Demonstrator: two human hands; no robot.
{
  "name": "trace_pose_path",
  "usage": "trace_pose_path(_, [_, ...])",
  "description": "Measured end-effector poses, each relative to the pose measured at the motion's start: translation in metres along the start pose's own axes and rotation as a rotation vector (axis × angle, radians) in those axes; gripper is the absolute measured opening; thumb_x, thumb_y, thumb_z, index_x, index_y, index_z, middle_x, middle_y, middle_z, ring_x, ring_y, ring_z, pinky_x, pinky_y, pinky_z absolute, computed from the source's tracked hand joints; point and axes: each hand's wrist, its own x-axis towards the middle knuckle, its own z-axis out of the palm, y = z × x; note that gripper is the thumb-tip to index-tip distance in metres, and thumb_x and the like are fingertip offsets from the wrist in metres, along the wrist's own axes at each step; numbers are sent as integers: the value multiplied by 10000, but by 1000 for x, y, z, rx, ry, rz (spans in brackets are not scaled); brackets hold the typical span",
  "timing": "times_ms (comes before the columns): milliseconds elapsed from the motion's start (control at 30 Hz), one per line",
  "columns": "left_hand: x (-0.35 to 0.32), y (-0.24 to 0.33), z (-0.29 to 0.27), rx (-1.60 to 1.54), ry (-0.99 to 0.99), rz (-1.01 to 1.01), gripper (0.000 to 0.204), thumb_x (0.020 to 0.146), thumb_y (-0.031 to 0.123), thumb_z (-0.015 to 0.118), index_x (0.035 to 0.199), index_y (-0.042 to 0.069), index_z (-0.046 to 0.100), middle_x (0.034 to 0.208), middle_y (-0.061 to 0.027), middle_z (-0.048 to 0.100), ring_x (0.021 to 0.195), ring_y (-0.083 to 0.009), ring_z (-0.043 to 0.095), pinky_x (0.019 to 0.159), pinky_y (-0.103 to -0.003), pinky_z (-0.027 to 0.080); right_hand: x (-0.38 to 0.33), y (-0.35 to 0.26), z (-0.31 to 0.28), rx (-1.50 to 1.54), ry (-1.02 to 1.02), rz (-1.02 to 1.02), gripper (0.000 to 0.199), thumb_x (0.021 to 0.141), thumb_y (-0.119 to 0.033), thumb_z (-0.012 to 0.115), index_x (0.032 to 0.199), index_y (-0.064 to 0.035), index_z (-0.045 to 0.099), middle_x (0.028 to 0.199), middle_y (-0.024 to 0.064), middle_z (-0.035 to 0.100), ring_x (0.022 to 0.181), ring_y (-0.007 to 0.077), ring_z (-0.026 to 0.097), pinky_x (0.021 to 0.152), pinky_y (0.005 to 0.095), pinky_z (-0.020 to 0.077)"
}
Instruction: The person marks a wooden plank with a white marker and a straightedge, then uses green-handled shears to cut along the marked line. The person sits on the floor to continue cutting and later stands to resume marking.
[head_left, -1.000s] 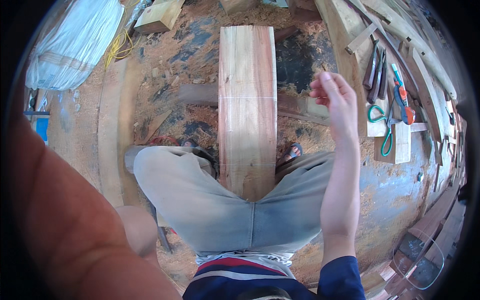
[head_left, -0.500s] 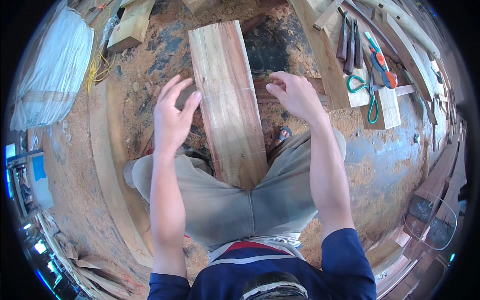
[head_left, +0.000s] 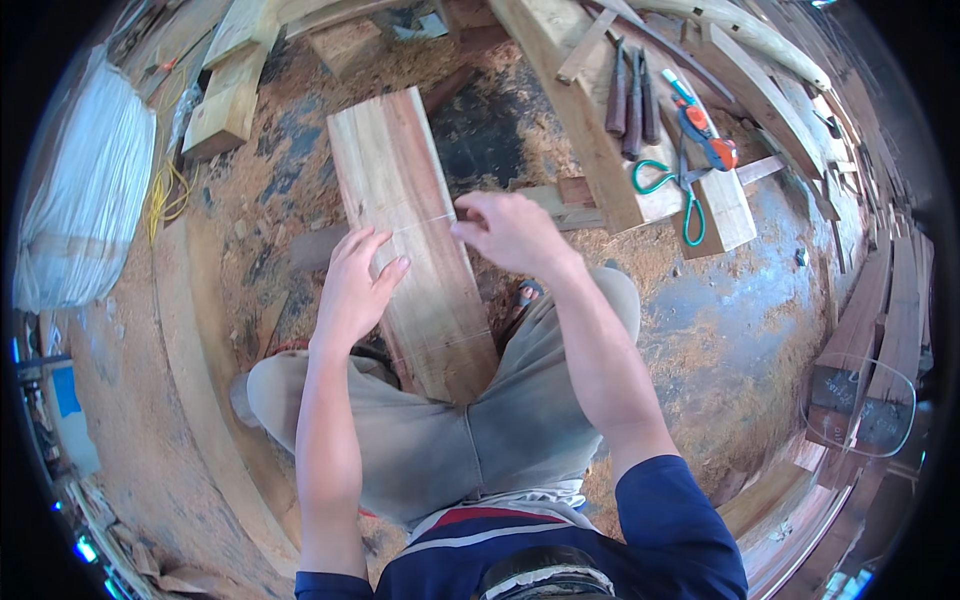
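A long pale board (head_left: 425, 280) with reddish streaks and thin cross lines stretches away from between my bent legs. My left hand (head_left: 355, 285) is over its left edge, fingers stretched and thumb apart, with nothing visible in it. At the opposite edge, beside a cross line, my right hand (head_left: 510, 230) has loosely bent fingers and a gap between thumb and forefinger. I see nothing held there either. Whether either hand touches the wood, I cannot tell.
Several dark-handled tools (head_left: 632, 105), green-handled scissors (head_left: 690, 190) and an orange-grey tool (head_left: 705, 135) lie on timber at the far right. A thick beam (head_left: 215, 380) runs along my left. Yellow cord (head_left: 170, 195) lies by a white sack (head_left: 85, 190). Sawdust covers the floor.
Both hands have come closer to the board's edges, and the gap between them has narrowed. The whole view has shifted, so the board and tools appear further left and lower.
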Motion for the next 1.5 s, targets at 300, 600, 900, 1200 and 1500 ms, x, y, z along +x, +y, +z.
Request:
trace_pose_path(300, [0,8,4,14,-101,4,551,958,334,720,1384,-2,621,1507,-241,527,1449,-391,442,1207,-461,358,-3,1,12,-77,-145,-64,463,967,-401,672,1310,-89,675,1176,187,724,1108,405,680,943,507,551])
trace_pose_path(600, [1,19,13,28,-214,57,549,958,305,718,1393,-11,609,1509,-248,522,1454,-387,441,1210,-456,369,-4,-2,20,-48,-202,-139,466,929,-361,706,1295,-75,672,1225,179,723,1141,389,688,972,502,554])
trace_pose_path(900, [-1,17,28,80,-276,104,540,969,343,709,1387,13,617,1488,-244,543,1422,-386,483,1168,-474,427,-10,-11,20,-57,-245,-114,460,926,-334,691,1299,-66,669,1242,192,714,1139,402,684,969,498,552])
trace_pose_path(1200, [-10,13,33,118,-308,113,536,980,353,699,1389,17,609,1459,-227,563,1408,-387,490,1166,-468,426,-14,-16,19,-24,-207,-159,476,935,-350,704,1315,-63,684,1173,220,723,1050,406,700,915,470,557])
trace_pose_path(1500, [-6,-1,17,91,-186,11,427,1007,260,623,1377,46,625,1360,-186,637,1292,-381,585,1085,-477,487,-8,-2,6,76,-58,-63,401,969,-202,706,1330,-33,669,1097,201,756,948,303,736,847,387,564])
